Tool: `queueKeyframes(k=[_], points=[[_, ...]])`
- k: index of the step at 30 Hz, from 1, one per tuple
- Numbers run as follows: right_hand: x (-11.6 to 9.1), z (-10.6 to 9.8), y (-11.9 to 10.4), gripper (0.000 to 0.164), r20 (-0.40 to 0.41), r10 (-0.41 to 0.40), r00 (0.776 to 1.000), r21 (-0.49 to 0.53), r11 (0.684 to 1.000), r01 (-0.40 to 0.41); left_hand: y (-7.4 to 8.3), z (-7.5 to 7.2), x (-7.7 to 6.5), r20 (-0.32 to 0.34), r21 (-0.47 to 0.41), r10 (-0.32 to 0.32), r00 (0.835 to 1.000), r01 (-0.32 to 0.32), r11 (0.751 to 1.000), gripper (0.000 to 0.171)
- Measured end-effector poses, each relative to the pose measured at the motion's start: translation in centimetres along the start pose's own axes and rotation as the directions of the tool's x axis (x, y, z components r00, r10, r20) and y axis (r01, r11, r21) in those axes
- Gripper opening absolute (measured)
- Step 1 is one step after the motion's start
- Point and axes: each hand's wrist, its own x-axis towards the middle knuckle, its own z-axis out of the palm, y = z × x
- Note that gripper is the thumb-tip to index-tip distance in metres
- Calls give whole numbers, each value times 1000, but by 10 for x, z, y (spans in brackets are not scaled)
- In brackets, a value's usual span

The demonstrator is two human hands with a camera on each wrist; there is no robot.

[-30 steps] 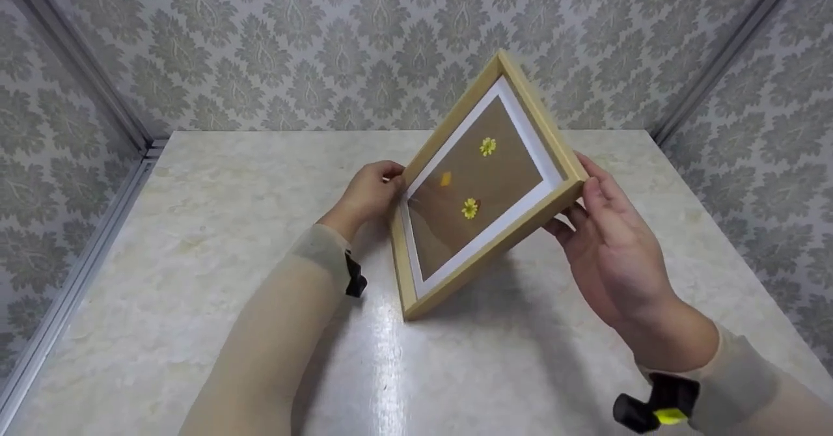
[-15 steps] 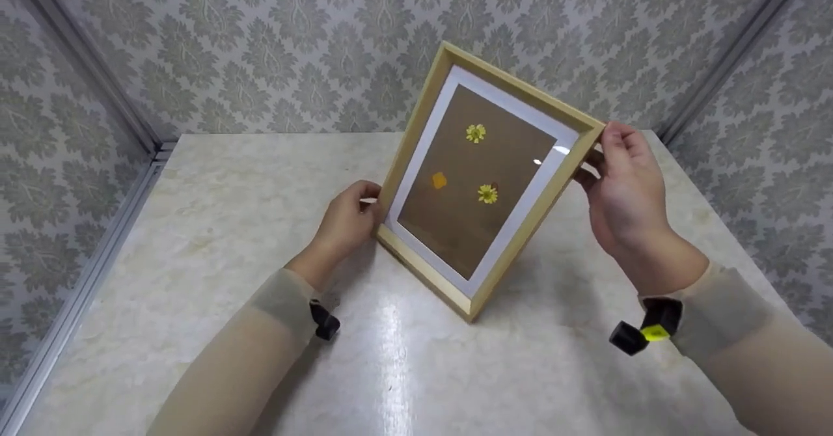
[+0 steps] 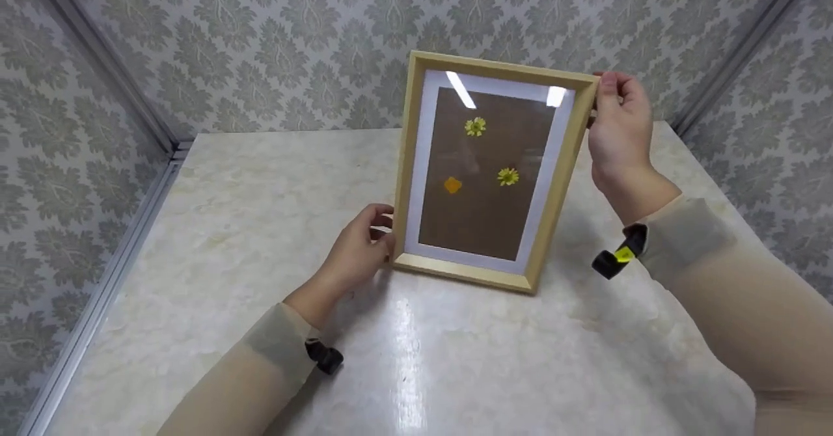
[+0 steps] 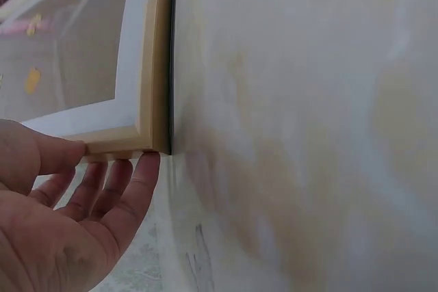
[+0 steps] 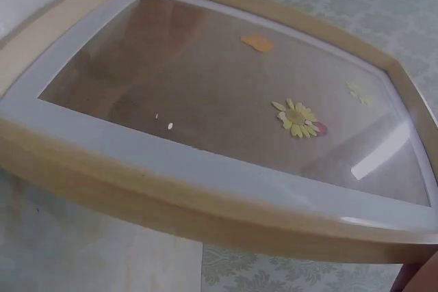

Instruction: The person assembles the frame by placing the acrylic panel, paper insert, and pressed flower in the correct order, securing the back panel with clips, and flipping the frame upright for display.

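A light wooden picture frame (image 3: 563, 182) stands nearly upright, leaning slightly back, its glazed front facing me. Behind the glass, a white mat borders a brown backing with two yellow daisies (image 3: 507, 176) and an orange petal-like piece (image 3: 452, 185). My left hand (image 3: 355, 247) grips the lower left edge; in the left wrist view its thumb (image 4: 61, 154) is on the front and the fingers run under the side. At the top right corner my right hand (image 3: 621, 123) pinches the frame, thumb in front, other fingers partly hidden behind. The lower edge is close over the table.
The pale marbled table (image 3: 260, 182) extends around the frame, with a light streak near the front. Patterned wallpaper (image 3: 312, 32) covers the walls at the back and sides. A metal rail (image 3: 130, 254) runs along the left side.
The frame has turned from a steep diagonal to nearly upright and now faces me. My right hand has risen with its top corner, while my left hand has lowered slightly.
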Motion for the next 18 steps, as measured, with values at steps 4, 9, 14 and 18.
queueKeyframes(k=[4,9,14,18], points=[[16,12,-1,37,19,11,1000,-61,998,-10,-1,3,-3,-15,-42,13,1000,-13,999,54],[42,22,1,40,73,36,997,-149,988,-25,-1,7,5,-49,-71,7,999,-11,997,55],[67,13,2,46,104,40,994,-281,960,-9,2,16,22,-57,-91,-11,998,6,996,55],[79,4,6,50,108,50,993,-325,946,-12,4,24,35,-55,-84,-15,998,10,996,55]])
